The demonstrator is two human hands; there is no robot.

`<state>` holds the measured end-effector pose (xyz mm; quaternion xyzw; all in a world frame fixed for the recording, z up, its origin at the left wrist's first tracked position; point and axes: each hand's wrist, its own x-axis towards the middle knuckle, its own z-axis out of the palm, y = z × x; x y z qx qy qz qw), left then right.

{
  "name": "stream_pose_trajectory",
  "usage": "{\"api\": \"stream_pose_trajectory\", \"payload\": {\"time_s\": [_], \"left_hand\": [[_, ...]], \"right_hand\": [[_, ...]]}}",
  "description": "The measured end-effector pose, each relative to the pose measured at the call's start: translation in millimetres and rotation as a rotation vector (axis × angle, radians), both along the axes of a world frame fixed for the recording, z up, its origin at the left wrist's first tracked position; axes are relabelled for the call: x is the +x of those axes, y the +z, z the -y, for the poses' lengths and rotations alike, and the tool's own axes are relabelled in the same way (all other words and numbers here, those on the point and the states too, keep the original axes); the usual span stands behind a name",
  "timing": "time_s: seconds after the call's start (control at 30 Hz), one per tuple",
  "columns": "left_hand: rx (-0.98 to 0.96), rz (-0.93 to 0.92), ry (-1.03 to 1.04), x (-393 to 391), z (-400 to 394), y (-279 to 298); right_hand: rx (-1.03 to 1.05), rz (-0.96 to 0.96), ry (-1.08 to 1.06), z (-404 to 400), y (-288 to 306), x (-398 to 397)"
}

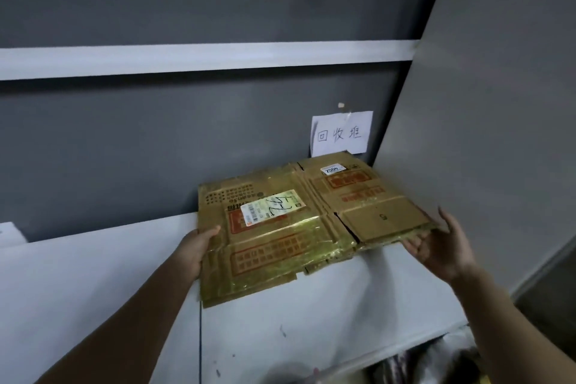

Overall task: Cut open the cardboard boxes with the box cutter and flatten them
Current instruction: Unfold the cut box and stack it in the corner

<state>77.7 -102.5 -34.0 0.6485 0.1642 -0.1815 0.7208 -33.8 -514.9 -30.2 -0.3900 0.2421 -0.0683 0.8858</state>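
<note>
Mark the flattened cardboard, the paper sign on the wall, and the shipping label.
flattened cardboard [383, 218]: head view, bare brown panel at right.
paper sign [341, 133]: head view, centre of the handwriting.
shipping label [271, 206]: head view, middle of the white sticker.

Flattened cardboard [280, 227] fills the back right of the white table [93, 290], close under the grey wall [156, 140] and its paper sign [341, 133]; a grey panel [483, 103] closes the right side. Bare tabletop lies open left and front.

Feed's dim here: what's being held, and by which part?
The flattened cardboard: left hand grips its left edge; right hand supports the right edge, fingers open.
</note>
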Motion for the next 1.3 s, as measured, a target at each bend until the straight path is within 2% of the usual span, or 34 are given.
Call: {"api": "stream_pose_trajectory", "payload": {"time_s": [0.07, 0.13, 0.2, 0.3, 0.5, 0.67, 0.77, 0.87, 0.93, 1.07, 1.23, 1.3], "left_hand": [[-0.011, -0.007, -0.008, 15.2, 17.2, -15.1], [-0.027, -0.012, -0.026, 29.8, 31.7, -34.7], [-0.028, -0.023, -0.071, 34.4, 45.4, -45.8], [0.014, -0.038, -0.118, 41.2, 60.3, -61.1], [0.04, -0.137, -0.154, 45.7, 78.2, -65.6], [0.136, -0.162, -0.313, 23.5, 95.6, -73.3], [0.16, -0.163, -0.252, 27.6, 100.6, -84.7], [0.138, -0.187, -0.124, 30.4, 108.0, -95.9], [0.151, -0.189, -0.102, 31.5, 111.6, -103.1], [0.32, -0.099, -0.121, 33.3, 116.6, -115.3], [0.776, 0.28, -0.169, 23.4, 114.2, -116.5], [1.042, 0.496, -0.219, 22.4, 108.4, -119.9]], "right_hand": [[0.084, 0.087, -0.004, -3.5, -15.7, 6.6], [0.124, 0.112, -0.116, -12.9, -31.0, 18.0], [0.101, 0.022, -0.187, -25.7, -43.5, 29.2], [0.029, -0.109, -0.185, -32.4, -68.7, 41.7], [0.033, -0.146, -0.389, -30.0, -93.9, 52.1], [0.002, -0.224, -0.466, -21.2, -102.5, 59.1], [-0.051, -0.248, -0.372, -16.8, -99.0, 63.1], [-0.158, -0.393, -0.151, -12.7, -99.5, 61.8], [-0.22, -0.449, -0.083, -10.5, -105.5, 59.8], [-0.386, -0.542, -0.209, -7.1, -123.0, 65.8], [-0.537, -0.66, -0.334, -11.1, -124.9, 71.1], [-0.831, -0.743, -0.45, -14.6, -120.8, 62.4]]}}
